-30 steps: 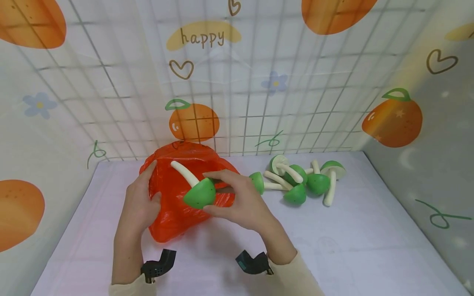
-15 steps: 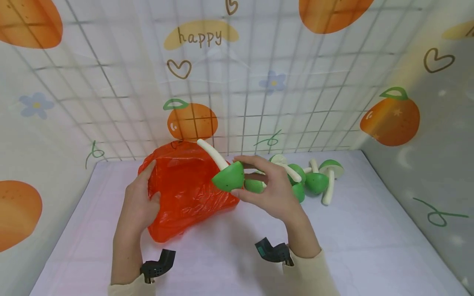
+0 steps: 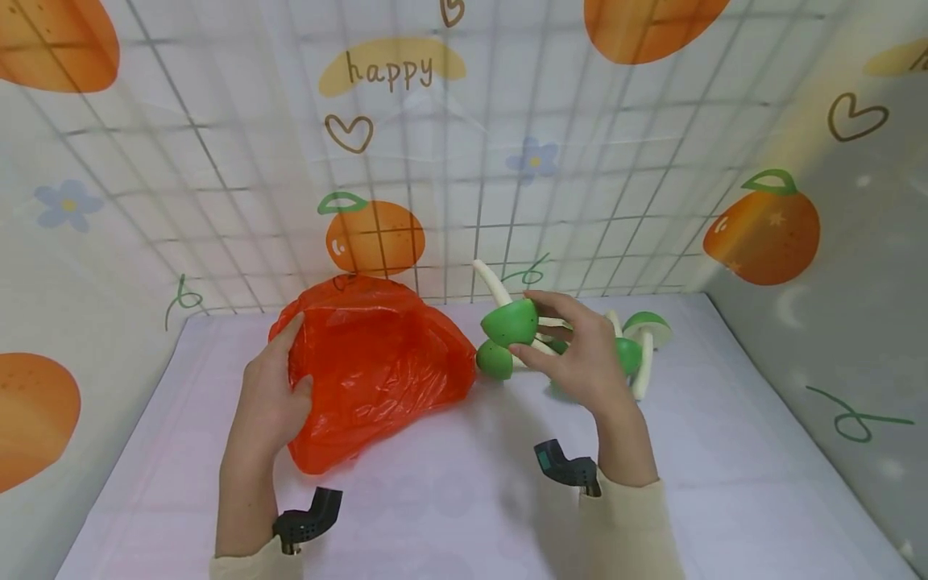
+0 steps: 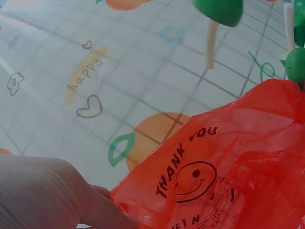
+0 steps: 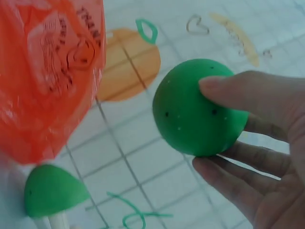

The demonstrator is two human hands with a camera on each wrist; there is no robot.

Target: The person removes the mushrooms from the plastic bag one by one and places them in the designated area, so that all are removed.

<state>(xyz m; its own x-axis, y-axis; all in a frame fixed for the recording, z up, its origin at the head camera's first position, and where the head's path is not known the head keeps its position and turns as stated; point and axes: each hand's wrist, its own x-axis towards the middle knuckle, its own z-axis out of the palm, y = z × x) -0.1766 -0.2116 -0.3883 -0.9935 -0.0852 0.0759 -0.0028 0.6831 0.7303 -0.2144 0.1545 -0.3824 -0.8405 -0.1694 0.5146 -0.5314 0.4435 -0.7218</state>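
My right hand [image 3: 580,346] pinches a toy mushroom [image 3: 510,324] by its green cap, the white stem pointing up and left. In the right wrist view the thumb presses on the dark-speckled cap [image 5: 190,119], with the other fingers beneath. It hangs above the pile, to the right of a red plastic bag [image 3: 384,379]. My left hand [image 3: 264,403] holds the bag's left edge, thumb in front; the other fingers are partly hidden. "THANK YOU" and a smiley face show on the bag [image 4: 257,143] in the left wrist view.
Several more green-capped mushrooms [image 3: 645,326] lie in a pile behind my right hand, partly covered by it. One green cap [image 3: 495,360] sits against the bag's right side. A pale cloth covers the table [image 3: 435,499], and a printed curtain [image 3: 609,161] hangs over a wire grid behind.
My right hand has carried the mushroom from in front of the bag rightward to above the pile. My left hand stays at the bag's left edge.
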